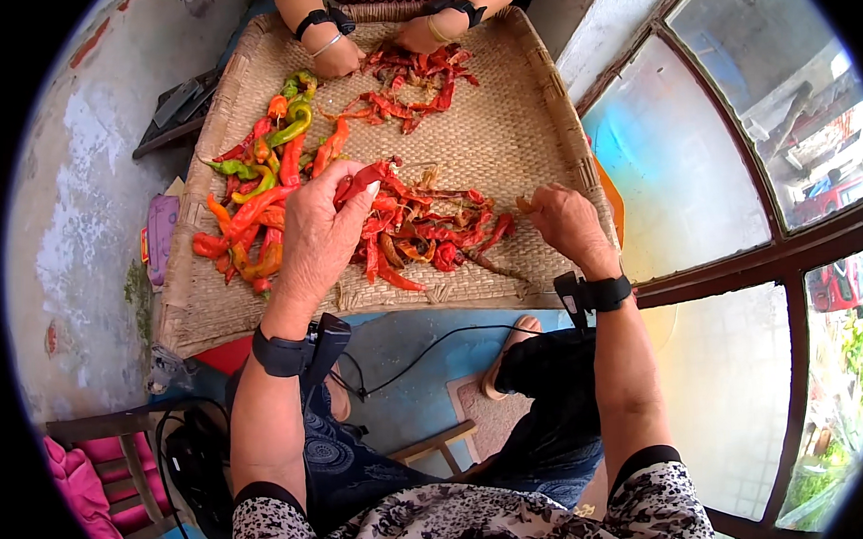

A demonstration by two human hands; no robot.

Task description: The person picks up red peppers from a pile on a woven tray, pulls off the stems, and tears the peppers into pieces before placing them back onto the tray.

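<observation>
My left hand [319, 231] is closed on a red chili pepper [358, 184], held between thumb and fingers over the woven tray [503, 141]. Just right of it lies a heap of wrinkled, drying red chilies [440, 232], some with brown, shrivelled parts. My right hand [571, 227] is closed near the tray's right edge; a small yellowish-brown bit shows at its fingertips, too small to name. Smoother red, orange and green peppers [255, 208] cover the tray's left side, beside my left hand.
Across the tray, another person's hands [338, 58] work at a second pile of dried chilies [423, 82]. A framed window [687, 162] stands close on the right, a worn wall [82, 208] on the left. A black cable [425, 347] crosses the floor below.
</observation>
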